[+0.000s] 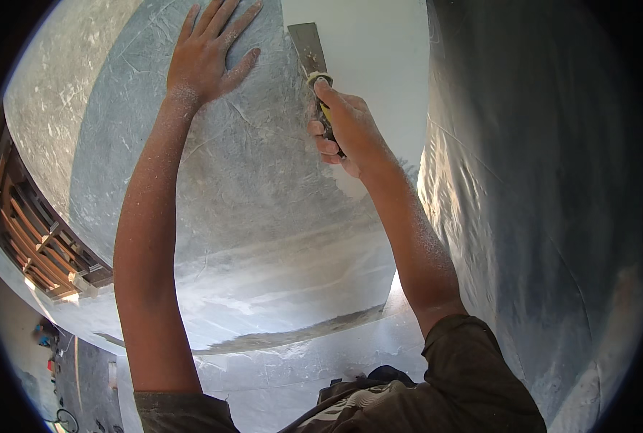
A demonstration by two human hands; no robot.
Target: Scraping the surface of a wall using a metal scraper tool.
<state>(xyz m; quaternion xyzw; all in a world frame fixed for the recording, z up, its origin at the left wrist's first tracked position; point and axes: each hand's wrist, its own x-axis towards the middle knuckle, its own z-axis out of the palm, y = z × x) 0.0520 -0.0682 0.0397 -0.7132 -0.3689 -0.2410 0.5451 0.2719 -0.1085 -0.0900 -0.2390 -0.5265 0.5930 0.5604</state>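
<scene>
My right hand (351,122) grips a putty knife (306,43) by its black and yellow handle, with the thumb near the collar. Pale crumbs cling to the metal blade, which points up along the boundary between grey plaster and a smooth white coat (381,48). To the left, my left hand (205,57) is spread against the rough grey plastered wall (245,184), holding nothing. Its fingertips reach the top of the picture. White dust covers both hands and forearms. Whether the blade touches the wall is hard to tell.
A brown wooden slatted frame (34,233) sits in an opening at the left. Another grey wall surface (538,178) runs down the right side. Far below at lower left are the floor (91,373), a wheel (67,419) and a small red object (50,366).
</scene>
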